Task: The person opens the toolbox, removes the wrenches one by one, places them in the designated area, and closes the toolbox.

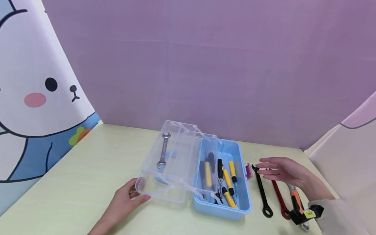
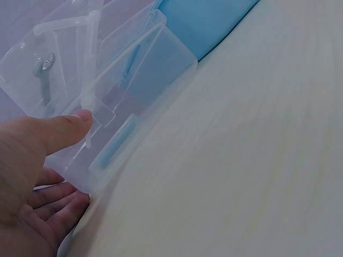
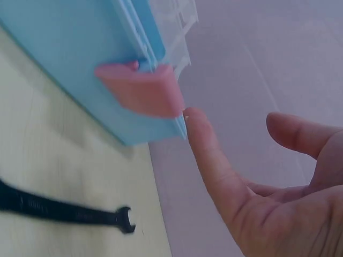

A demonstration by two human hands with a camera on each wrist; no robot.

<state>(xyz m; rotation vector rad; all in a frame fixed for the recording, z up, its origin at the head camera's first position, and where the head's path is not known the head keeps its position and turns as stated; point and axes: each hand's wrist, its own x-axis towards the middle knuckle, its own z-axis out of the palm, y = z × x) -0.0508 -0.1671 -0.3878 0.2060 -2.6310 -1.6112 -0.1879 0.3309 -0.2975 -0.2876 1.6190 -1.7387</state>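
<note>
A light blue toolbox (image 1: 222, 213) stands with its clear plastic lid (image 1: 176, 166) swung over to the left. My left hand (image 1: 124, 199) holds the lid at its near left corner; in the left wrist view the thumb (image 2: 67, 133) lies over the edge and the fingers are lower down. A silver open-ended wrench (image 1: 163, 150) shows through the lid. Inside the box lie several yellow-and-black screwdrivers (image 1: 227, 179). My right hand (image 1: 283, 169) hovers with fingers extended, right of the box's pink latch (image 3: 142, 92) and over the upper end of a black wrench (image 1: 261, 192).
Right of the black wrench, a red wrench (image 1: 279, 195) and an orange-handled tool (image 1: 296, 199) lie on the pale table (image 1: 97, 163), partly behind the right hand and wrist strap. A purple backdrop (image 1: 188, 71) rises behind the table, and a cartoon-printed panel (image 1: 38, 130) stands at left.
</note>
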